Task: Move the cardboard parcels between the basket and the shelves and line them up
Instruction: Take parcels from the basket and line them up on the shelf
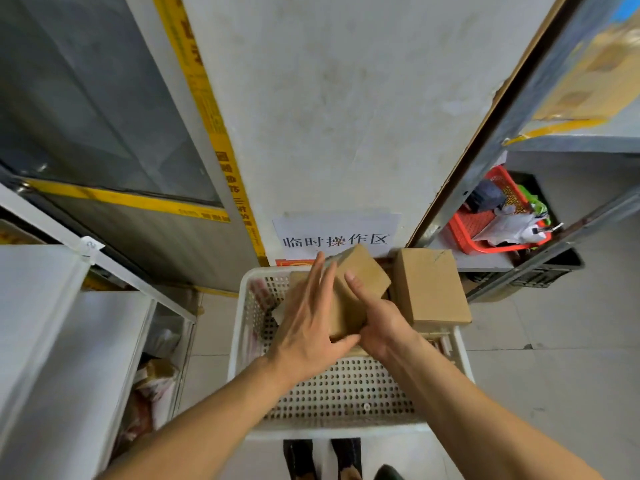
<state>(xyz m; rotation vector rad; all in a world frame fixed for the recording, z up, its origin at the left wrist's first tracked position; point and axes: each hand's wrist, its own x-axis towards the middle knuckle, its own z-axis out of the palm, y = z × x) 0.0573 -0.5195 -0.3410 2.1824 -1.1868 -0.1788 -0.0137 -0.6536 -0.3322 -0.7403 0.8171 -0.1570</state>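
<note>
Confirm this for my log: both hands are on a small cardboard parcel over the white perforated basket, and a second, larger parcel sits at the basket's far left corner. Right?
Not quite. The head view shows the left hand and right hand on the small cardboard parcel over the white perforated basket, but the larger parcel sits at the basket's far right corner, not the left.

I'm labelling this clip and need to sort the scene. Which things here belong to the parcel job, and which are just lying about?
Part of the job:
- small parcel, held by left hand and right hand
- larger parcel at the basket's right
- white basket
- shelves

Just lying about:
- red basket of oddments
- paper sign on the wall
</note>
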